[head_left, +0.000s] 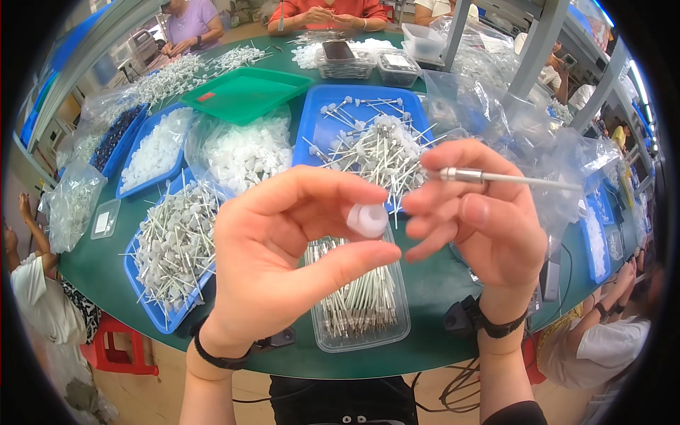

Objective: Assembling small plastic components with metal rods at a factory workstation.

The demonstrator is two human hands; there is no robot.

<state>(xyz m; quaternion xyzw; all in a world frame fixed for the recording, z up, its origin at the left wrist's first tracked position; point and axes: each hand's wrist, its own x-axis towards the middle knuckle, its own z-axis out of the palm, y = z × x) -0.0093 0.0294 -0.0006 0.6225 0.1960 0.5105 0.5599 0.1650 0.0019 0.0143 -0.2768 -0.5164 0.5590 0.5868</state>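
White cap (369, 220) sits in the left hand (280, 244), grip curled, thumb and forefinger parted about its width. Metal-ended rod (524, 181) lies across the right hand (489, 223), fingers half-curled, holding it. We judge this pair unjoined. Below, a clear box (361, 346) of rods remains; beyond, blue tray (312, 122) piled with apparently capped rods (389, 149), likely done. Loose caps (248, 152) farther left on the bench (439, 315).

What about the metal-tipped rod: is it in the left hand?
No, the metal-tipped rod is in the right hand, while the left hand holds a white plastic piece.
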